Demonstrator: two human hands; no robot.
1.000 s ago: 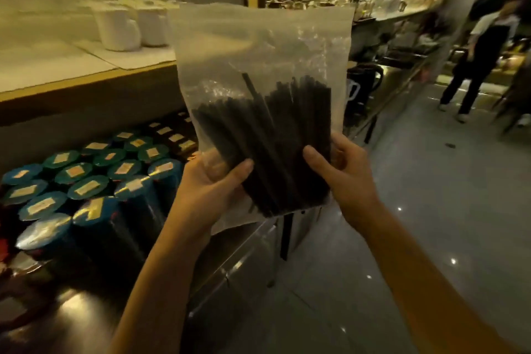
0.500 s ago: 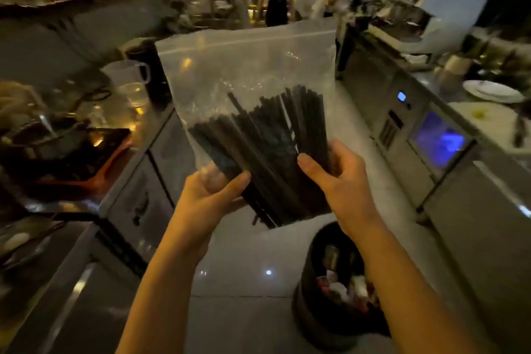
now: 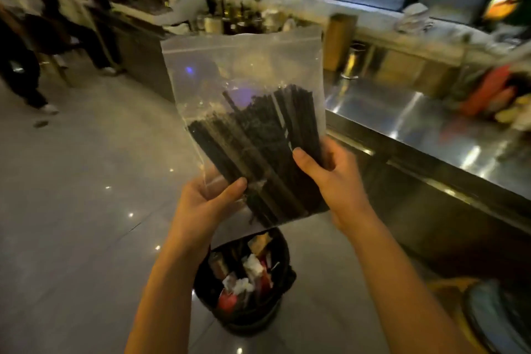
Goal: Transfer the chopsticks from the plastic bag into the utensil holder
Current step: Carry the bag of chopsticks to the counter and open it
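Steel counter (image 3: 402, 112), plastic bag (image 3: 244, 66) holding chopsticks (image 3: 258, 146), bin (image 3: 253, 322) seemingly rubbish-filled

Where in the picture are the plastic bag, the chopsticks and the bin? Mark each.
plastic bag (image 3: 244, 66): head view, clear upper panel.
chopsticks (image 3: 258, 146): head view, middle of bundle.
bin (image 3: 253, 323): head view, near outer wall.

Holding a plastic bag (image 3: 244, 66) aloft with both arms outstretched, pinching its lower corner in the left grip (image 3: 207, 204), clasping its opposite edge in the right grip (image 3: 330, 178).
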